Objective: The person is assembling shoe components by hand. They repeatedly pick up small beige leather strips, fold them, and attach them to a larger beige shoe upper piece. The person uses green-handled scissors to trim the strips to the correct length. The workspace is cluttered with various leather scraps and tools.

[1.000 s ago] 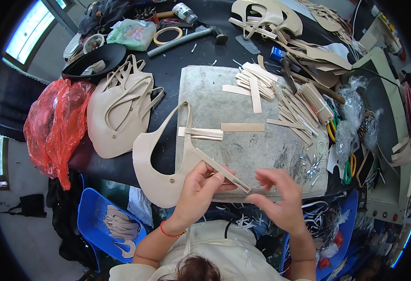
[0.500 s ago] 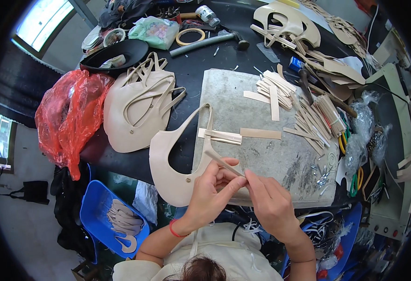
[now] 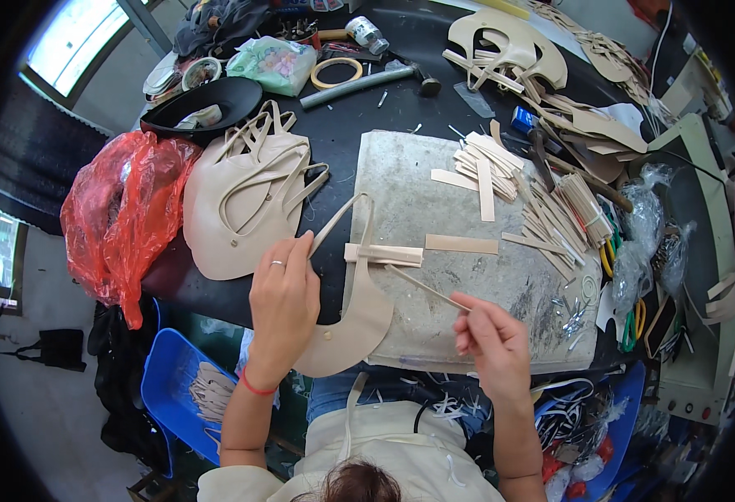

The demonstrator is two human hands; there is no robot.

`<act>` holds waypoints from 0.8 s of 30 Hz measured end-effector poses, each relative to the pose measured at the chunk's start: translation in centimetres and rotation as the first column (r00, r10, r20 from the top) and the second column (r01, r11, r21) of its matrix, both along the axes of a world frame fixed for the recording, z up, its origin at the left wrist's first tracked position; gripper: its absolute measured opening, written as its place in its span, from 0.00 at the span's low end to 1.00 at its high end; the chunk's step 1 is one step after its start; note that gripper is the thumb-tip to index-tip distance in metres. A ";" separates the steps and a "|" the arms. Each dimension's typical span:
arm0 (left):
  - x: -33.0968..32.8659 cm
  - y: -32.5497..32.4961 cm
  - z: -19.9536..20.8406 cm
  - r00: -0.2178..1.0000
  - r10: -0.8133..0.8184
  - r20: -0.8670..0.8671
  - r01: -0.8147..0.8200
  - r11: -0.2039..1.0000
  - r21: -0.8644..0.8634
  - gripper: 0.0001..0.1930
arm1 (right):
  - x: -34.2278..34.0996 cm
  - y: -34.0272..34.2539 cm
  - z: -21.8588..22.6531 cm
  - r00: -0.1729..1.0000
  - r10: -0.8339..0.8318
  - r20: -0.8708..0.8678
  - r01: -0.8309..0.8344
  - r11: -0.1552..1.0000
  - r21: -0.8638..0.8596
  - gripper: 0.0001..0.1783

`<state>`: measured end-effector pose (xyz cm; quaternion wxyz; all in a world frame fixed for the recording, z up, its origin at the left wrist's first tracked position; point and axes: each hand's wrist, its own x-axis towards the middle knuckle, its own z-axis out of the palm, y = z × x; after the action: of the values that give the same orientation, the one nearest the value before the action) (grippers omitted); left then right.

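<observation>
A curved beige leather piece (image 3: 366, 322) with a narrow strap loop at its top lies over the left edge of the grey stone slab (image 3: 468, 326). My left hand (image 3: 284, 301) closes on its left side, covering that part, fingertips at the strap. My right hand (image 3: 494, 339) pinches one end of a thin beige leather strip (image 3: 426, 287) above the slab; the strip's other end points toward the curved piece. Short folded leather strips (image 3: 396, 255) lie at the loop. Beside them rests a single flat strip (image 3: 461, 244).
Leather strip piles (image 3: 489, 159) and small metal bits (image 3: 572, 318) lie on the slab. Stacked leather pieces (image 3: 246, 192) and a red plastic bag (image 3: 129, 217) are left. A hammer (image 3: 367, 86) lies behind. Blue bins (image 3: 166, 376) stand below the table edge.
My hands have moved apart. The left went from the thin strip to the left side of the curved piece, which has shifted and turned. The right still holds the strip, now slightly farther right.
</observation>
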<state>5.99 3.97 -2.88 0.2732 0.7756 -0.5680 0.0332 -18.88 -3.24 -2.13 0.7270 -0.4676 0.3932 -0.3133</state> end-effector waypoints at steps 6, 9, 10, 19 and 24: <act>0.0 -0.5 6.3 0.925 -0.201 0.323 0.287 0.926 -0.247 0.25 | -2.6 -1.0 -0.8 0.891 -0.303 0.338 0.224 0.941 0.253 0.15; 0.9 -1.1 6.7 0.795 -0.347 0.498 0.490 0.850 -0.191 0.26 | -2.1 -0.8 -0.1 0.865 -0.308 0.397 0.182 0.928 0.324 0.14; 0.7 -1.1 6.7 0.790 -0.390 0.473 0.506 0.850 -0.146 0.21 | -2.0 -0.7 0.1 0.856 -0.298 0.422 0.152 0.926 0.345 0.14; 0.7 1.0 2.6 0.932 -0.348 -0.104 0.359 0.924 0.132 0.16 | -1.4 0.0 -0.7 0.976 -0.047 0.213 0.013 0.987 0.158 0.16; -0.7 1.9 2.9 0.522 -0.111 -0.846 0.136 0.990 -0.047 0.19 | -0.2 0.1 0.1 0.997 0.070 0.029 -0.069 0.997 -0.038 0.12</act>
<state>5.26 5.85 0.01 0.5056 0.6559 -0.4187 -0.3726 -19.04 -3.19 -2.06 0.7346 -0.4895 0.3600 -0.3019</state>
